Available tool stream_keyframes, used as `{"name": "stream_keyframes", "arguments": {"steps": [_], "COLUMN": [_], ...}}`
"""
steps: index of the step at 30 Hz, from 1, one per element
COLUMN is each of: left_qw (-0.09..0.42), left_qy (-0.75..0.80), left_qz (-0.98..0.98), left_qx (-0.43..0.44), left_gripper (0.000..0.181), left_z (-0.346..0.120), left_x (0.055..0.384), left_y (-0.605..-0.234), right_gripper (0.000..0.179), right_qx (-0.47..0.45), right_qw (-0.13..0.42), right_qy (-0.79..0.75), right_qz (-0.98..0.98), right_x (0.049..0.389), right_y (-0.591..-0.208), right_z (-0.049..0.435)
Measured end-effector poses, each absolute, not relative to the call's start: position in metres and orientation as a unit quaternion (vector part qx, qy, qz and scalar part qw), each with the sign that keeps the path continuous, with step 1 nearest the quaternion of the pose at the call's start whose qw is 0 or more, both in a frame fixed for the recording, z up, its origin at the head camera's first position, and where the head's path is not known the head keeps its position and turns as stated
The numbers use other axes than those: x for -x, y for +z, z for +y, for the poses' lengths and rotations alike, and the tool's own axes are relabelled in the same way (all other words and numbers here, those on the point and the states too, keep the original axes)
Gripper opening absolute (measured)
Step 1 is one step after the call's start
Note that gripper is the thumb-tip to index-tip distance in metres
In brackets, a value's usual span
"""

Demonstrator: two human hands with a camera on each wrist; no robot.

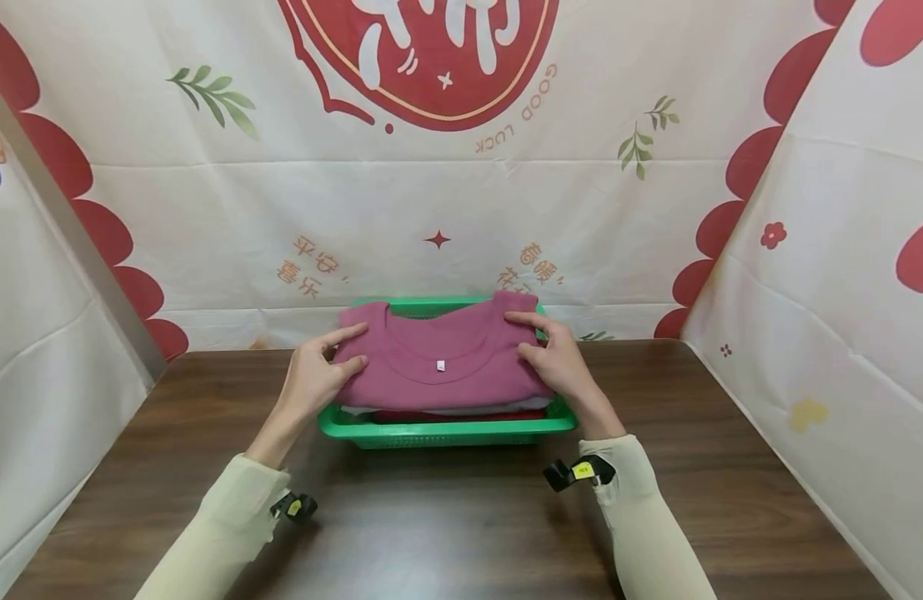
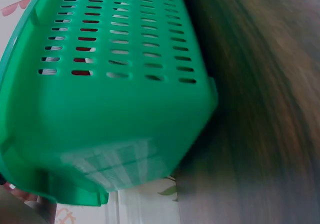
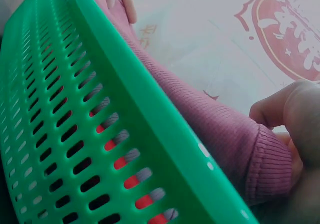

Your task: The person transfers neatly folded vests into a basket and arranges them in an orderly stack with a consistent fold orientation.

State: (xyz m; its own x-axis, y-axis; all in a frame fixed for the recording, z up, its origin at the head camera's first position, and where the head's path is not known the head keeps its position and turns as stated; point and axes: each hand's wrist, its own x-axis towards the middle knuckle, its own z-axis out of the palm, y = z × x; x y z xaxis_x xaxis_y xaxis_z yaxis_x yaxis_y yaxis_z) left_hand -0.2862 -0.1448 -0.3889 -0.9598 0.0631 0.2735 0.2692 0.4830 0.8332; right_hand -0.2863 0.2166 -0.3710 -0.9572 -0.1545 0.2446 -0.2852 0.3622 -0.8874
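Note:
A folded pink ribbed shirt (image 1: 446,354) lies on top of other folded clothes in a green basket (image 1: 446,432); its round neckline and small white label face up. My left hand (image 1: 316,371) holds the shirt's left side, with index finger and thumb spread over the top. At the opposite side my right hand (image 1: 557,354) grips the shirt near its shoulder, other fingers tucked at the side. A cuff-like ribbed edge (image 3: 270,161) lies between the right hand's fingers in the right wrist view. Only a bit of hand shows past the basket in the left wrist view.
Under the shirt, a grey garment (image 1: 532,403) and a red garment (image 1: 438,416) show at the basket's front. The basket stands at the back of a dark wooden table (image 1: 431,533), close to a printed white cloth backdrop (image 1: 423,200). White cloth walls flank both sides.

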Motion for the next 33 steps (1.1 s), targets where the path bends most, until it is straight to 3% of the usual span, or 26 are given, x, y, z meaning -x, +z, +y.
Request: {"name": "stream_keyframes", "arguments": {"steps": [33], "left_qw": [0.04], "left_qy": [-0.568], "left_qz": [-0.812], "left_qx": [0.128], "left_gripper": [0.059], "left_z": [-0.142], "left_x": [0.286], "left_y": [-0.395], "right_gripper": [0.055], "right_qx": [-0.094], "right_qw": [0.077], "right_qy": [0.58], "right_qz": [-0.805], "right_x": [0.296], "right_y": [-0.384], "right_z": [0.231]}}
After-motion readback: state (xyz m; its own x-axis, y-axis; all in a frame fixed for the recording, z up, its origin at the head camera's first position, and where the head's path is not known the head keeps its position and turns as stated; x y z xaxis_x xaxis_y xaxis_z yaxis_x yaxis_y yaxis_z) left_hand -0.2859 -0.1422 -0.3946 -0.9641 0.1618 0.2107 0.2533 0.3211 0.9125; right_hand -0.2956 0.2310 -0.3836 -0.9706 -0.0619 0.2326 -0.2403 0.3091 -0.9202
